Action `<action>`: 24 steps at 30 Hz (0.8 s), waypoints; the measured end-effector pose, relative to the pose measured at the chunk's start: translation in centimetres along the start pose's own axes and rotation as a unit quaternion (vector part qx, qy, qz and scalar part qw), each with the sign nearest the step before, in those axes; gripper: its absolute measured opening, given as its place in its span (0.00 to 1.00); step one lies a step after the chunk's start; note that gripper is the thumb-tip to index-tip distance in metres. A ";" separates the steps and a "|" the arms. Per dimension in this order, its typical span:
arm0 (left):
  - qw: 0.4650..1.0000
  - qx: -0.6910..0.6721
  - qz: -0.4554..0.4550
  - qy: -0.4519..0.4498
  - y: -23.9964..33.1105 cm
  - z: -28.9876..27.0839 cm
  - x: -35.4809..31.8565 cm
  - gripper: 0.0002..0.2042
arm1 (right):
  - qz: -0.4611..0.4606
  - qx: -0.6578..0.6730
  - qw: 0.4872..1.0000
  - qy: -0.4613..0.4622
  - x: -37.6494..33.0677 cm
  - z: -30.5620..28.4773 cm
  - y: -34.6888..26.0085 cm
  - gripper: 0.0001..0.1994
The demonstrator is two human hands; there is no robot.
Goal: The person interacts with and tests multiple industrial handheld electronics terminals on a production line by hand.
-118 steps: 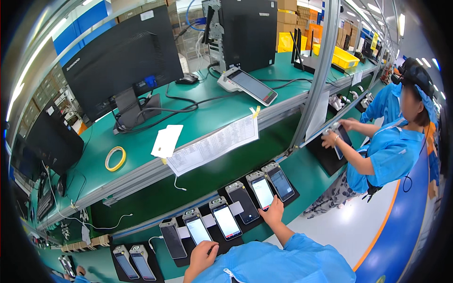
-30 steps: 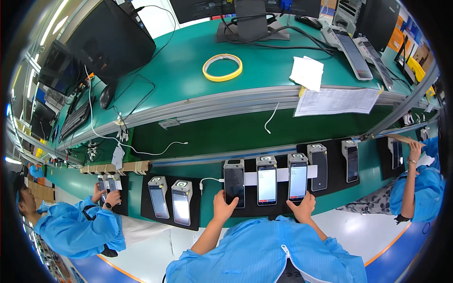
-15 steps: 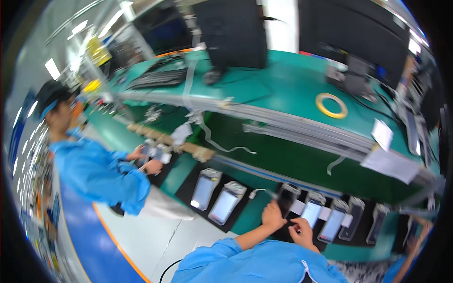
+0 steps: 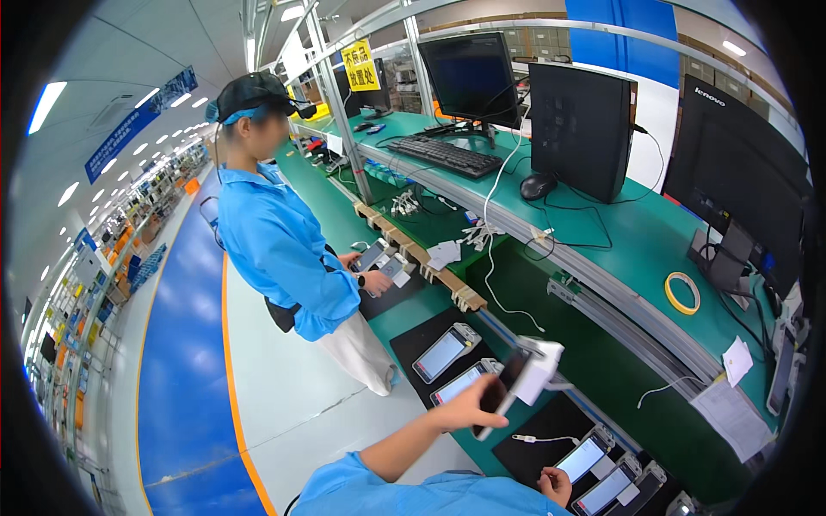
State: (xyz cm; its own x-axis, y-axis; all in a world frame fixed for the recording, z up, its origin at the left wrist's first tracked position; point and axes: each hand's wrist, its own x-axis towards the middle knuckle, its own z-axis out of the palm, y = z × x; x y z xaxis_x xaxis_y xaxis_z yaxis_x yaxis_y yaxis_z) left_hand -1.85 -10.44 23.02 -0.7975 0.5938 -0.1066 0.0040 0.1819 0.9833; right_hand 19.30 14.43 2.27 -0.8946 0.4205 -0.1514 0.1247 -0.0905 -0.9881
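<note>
My left hand (image 4: 465, 408) grips a handheld payment terminal (image 4: 514, 383) with a dark screen and a white label on it. The terminal is raised and tilted above the bench, overlapping one of two lit-screen terminals (image 4: 442, 354) on a black mat to the left. At the lower edge, my right hand (image 4: 555, 487) has its fingers curled in, beside another lit terminal (image 4: 584, 457). Whether anything small is inside those fingers is hidden. A white cable (image 4: 544, 439) with a plug lies on the black mat between my hands.
A person (image 4: 284, 232) in blue stands at the left, hands on another terminal. Above the bench runs a green shelf (image 4: 637, 225) with monitors, a keyboard (image 4: 445, 156), a mouse (image 4: 539, 186) and a yellow tape roll (image 4: 681, 293). More terminals (image 4: 607, 490) lie at the lower right.
My left hand has lifted the dark-screened terminal off the mat and carried it leftward. My right hand has come apart from it. The head view has turned to the left.
</note>
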 end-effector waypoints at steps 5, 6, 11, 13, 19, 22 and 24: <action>0.919 0.301 0.005 0.254 -0.1 -10.2 -0.9 0.51 | -0.004 0.003 0.999 -0.046 1.4 0.6 3.2 0.07; 0.914 0.300 -0.049 0.269 -1.0 -12.5 -0.8 0.55 | 0.002 0.006 0.999 -0.033 1.4 1.3 3.1 0.06; 0.876 0.347 -0.085 0.325 -7.1 -20.9 1.2 0.46 | -0.037 -0.024 0.999 0.012 3.0 3.4 1.9 0.05; 0.880 0.334 -0.098 0.324 -10.7 -23.7 2.0 0.44 | -0.024 -0.046 0.998 0.033 3.7 4.7 2.3 0.06; 0.880 0.346 -0.121 0.303 -16.6 -26.4 5.6 0.48 | 0.058 -0.046 0.996 0.039 2.1 10.5 0.4 0.06; 0.884 0.356 -0.134 0.271 -18.4 -27.4 7.1 0.50 | 0.054 -0.108 0.990 0.072 1.5 12.7 -1.2 0.06; 0.888 0.363 -0.146 0.241 -19.7 -27.6 8.0 0.50 | 0.076 -0.116 0.987 0.082 1.2 13.2 -0.3 0.06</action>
State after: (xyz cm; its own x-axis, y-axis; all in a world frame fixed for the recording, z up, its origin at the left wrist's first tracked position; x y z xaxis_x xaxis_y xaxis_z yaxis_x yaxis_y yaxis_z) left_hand -24.99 -30.91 6.86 -0.9934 0.0666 -0.0935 0.0040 0.8343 0.5513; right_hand 12.55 3.00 2.78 -0.7788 0.5598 -0.2832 0.3645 0.0365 -0.9305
